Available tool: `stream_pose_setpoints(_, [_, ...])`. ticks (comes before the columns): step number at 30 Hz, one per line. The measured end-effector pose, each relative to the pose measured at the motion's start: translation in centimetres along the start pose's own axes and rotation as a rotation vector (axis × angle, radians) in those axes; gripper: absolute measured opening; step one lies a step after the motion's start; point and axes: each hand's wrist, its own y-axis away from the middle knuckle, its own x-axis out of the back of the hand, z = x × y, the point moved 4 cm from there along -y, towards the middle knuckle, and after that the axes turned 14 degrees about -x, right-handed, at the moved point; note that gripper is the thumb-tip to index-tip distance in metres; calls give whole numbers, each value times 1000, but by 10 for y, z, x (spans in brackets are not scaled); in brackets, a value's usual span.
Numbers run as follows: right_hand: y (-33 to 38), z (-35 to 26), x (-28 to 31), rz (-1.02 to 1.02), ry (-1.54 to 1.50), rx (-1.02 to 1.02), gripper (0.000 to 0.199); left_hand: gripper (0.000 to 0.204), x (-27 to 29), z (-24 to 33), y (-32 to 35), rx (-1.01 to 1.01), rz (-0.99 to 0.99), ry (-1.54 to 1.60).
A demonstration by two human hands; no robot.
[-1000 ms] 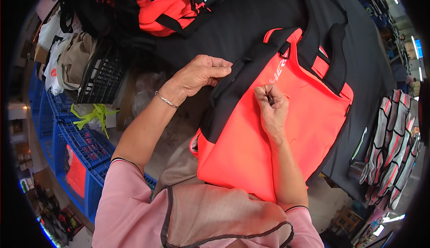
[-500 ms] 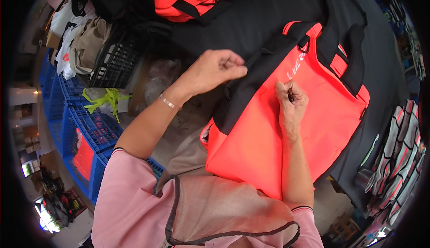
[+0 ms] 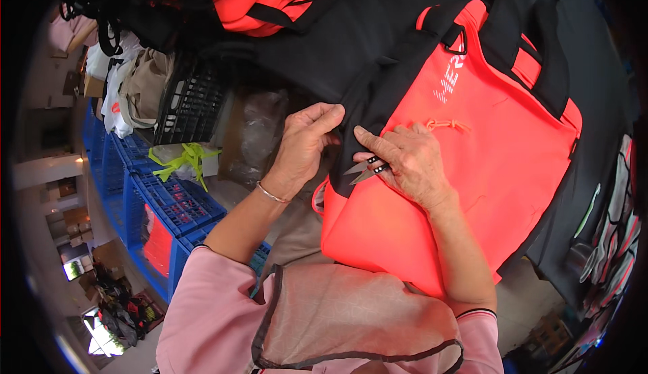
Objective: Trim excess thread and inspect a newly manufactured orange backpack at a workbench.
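A bright orange-red bag (image 3: pixel 486 178) with a black side panel (image 3: pixel 385 94) and black straps (image 3: pixel 550 70) lies tilted in front of me. My right hand (image 3: pixel 415 161) rests over its orange face, fingers curled round a pair of thread snips (image 3: pixel 366 170). The snips' pointed blades face left, apart at the tips. At the black panel's left edge is my left hand (image 3: pixel 302 141), thumb and fingers pinched together; whatever lies between them is too small to make out. A looped orange cord (image 3: pixel 445 125) lies on the bag just beyond my right hand.
Black cloth (image 3: pixel 324 60) covers the surface under the bag. More red and black bags (image 3: pixel 256 3) are heaped at the far left. A black crate (image 3: pixel 192 100) with cloth items and blue plastic crates (image 3: pixel 172 198) stand at left. Grey striped pieces (image 3: pixel 611 246) lie at right.
My right hand has turned and moved left, bringing the snips' blades into sight. My left hand has drawn back slightly toward me, and its fingers have turned. The view has shifted a little.
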Motion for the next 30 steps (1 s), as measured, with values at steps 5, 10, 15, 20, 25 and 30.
stream_pose_setpoints(5, [2, 1, 3, -22, -75, -18, 37, 12, -17, -3, 5, 109, -43, 487])
stream_pose_setpoints(10, [3, 4, 0, -2, -158, -7, 38, 12, -19, -4, 5, 144, 29, 421])
stream_pose_setpoints(15, [1, 5, 4, 16, -212, 3, 39, 13, -6, -4, -5, 14, -151, 389])
stream_pose_setpoints(20, [1, 6, 3, 18, -244, -4, 38, 13, -9, 6, -8, 83, -186, 312])
stream_pose_setpoints(25, [-2, 4, 6, 4, -216, -6, 33, 20, -10, 37, -38, -189, -269, -365])
stream_pose_setpoints(30, [-2, 14, 1, 74, -297, -91, 44, 23, -67, 76, -60, -478, -341, -918])
